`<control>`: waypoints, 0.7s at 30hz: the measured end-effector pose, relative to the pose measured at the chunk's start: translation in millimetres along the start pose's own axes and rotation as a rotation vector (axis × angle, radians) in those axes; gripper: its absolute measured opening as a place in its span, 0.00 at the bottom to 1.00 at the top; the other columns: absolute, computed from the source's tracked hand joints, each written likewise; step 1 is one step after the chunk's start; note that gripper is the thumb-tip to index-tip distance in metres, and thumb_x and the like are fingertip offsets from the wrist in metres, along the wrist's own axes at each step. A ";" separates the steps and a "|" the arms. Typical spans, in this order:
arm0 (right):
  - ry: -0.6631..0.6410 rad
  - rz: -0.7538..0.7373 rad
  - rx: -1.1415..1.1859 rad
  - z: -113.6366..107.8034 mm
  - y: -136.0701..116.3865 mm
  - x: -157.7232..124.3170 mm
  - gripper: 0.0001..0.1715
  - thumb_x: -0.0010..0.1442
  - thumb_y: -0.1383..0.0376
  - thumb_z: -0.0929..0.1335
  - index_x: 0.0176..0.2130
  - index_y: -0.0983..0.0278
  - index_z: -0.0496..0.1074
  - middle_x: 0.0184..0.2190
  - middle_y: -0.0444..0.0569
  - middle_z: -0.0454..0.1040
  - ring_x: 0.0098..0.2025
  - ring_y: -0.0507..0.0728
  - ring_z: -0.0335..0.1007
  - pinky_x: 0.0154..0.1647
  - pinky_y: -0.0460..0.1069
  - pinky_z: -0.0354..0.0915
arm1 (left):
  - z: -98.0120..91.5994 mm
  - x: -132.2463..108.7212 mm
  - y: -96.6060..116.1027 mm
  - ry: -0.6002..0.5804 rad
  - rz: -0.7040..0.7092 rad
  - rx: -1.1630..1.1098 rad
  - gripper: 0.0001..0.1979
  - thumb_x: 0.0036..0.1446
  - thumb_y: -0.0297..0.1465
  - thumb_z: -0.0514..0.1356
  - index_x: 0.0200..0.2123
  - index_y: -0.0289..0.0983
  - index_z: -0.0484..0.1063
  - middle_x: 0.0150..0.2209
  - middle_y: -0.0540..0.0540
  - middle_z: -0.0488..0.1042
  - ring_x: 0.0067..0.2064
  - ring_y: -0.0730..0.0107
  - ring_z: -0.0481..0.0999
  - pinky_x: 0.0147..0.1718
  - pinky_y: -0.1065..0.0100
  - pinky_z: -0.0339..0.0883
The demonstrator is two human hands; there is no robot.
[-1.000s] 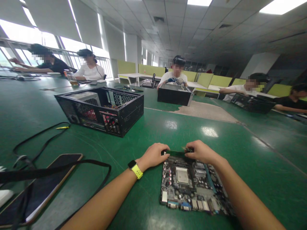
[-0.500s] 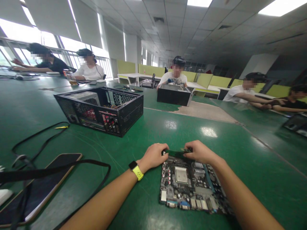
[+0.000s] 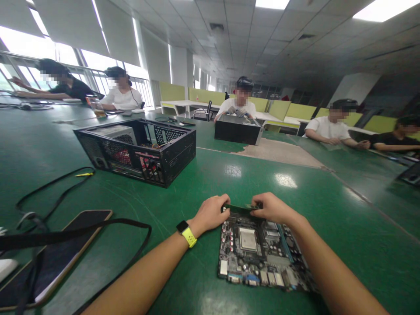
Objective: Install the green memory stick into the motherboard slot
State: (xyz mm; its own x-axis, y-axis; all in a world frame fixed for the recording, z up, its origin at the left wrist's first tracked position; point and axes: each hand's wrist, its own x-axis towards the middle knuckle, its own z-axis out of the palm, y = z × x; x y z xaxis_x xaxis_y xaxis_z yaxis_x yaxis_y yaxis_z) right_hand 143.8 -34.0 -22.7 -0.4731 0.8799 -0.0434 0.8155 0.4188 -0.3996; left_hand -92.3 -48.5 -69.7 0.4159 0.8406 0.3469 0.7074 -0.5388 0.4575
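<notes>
A computer motherboard lies flat on the green table just in front of me. Along its far edge stands a green memory stick. My left hand has its fingers curled on the stick's left end, with a yellow-strapped watch on that wrist. My right hand is closed on the stick's right end. Both hands press at the board's far edge.
An open black computer case sits to the far left. A phone and black cables lie at the near left. Another black case stands further back. Several other people sit around the tables.
My hands and the stick have barely moved. The person at the far right has drawn the arms back, and the dark case there has shifted toward the right edge.
</notes>
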 end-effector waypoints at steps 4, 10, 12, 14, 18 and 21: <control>0.000 0.004 -0.018 -1.0 -1.0 -1.2 0.05 0.48 0.63 0.67 0.25 0.63 0.68 0.22 0.40 0.67 0.27 0.51 0.61 0.27 0.45 0.52 | -0.8 -0.1 0.9 -0.006 0.010 -0.006 0.05 0.52 0.29 0.56 0.35 0.40 0.66 0.30 0.50 0.71 0.33 0.67 0.69 0.31 0.69 0.58; -0.021 0.018 -0.042 -3.1 -2.7 -3.7 0.02 0.46 0.66 0.67 0.25 0.62 0.68 0.23 0.41 0.68 0.27 0.51 0.62 0.26 0.44 0.51 | -0.7 -0.5 -0.6 -0.006 0.024 -0.015 0.08 0.51 0.29 0.57 0.37 0.40 0.67 0.32 0.50 0.72 0.34 0.67 0.70 0.33 0.70 0.60; -0.020 0.026 -0.055 -3.8 -3.7 -4.3 0.02 0.45 0.67 0.66 0.25 0.62 0.68 0.22 0.41 0.68 0.27 0.51 0.62 0.26 0.44 0.50 | -0.4 -0.6 -1.0 -0.004 0.026 -0.016 0.08 0.51 0.29 0.58 0.37 0.40 0.68 0.32 0.50 0.73 0.34 0.67 0.71 0.33 0.69 0.60; -0.020 0.036 -0.066 -4.3 -4.5 -4.7 0.02 0.45 0.67 0.66 0.25 0.62 0.68 0.22 0.41 0.68 0.26 0.51 0.62 0.25 0.45 0.50 | 0.1 -0.8 -1.4 -0.003 0.029 -0.016 0.08 0.51 0.29 0.58 0.37 0.40 0.68 0.31 0.50 0.73 0.35 0.67 0.71 0.34 0.69 0.60; -0.029 0.040 -0.069 -5.5 -4.9 -5.5 0.04 0.45 0.64 0.68 0.27 0.62 0.70 0.24 0.42 0.71 0.27 0.52 0.64 0.25 0.45 0.51 | 1.1 -1.1 -3.1 0.000 0.037 -0.013 0.08 0.51 0.29 0.58 0.38 0.40 0.69 0.32 0.50 0.73 0.35 0.66 0.71 0.35 0.69 0.61; -0.033 0.034 -0.056 -7.1 -4.1 -5.4 0.10 0.47 0.59 0.70 0.31 0.61 0.73 0.28 0.43 0.74 0.31 0.54 0.67 0.28 0.46 0.54 | 1.6 -1.3 -4.3 0.004 0.046 -0.009 0.09 0.52 0.29 0.58 0.39 0.40 0.69 0.33 0.49 0.74 0.36 0.66 0.72 0.36 0.69 0.62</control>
State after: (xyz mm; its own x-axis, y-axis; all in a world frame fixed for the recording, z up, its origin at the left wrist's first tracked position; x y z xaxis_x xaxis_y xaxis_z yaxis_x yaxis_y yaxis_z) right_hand 145.4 -38.9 -14.3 -0.4550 0.8863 -0.0861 0.8481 0.4018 -0.3453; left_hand -95.0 -47.2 -73.4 0.4455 0.8147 0.3711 0.6822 -0.5774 0.4486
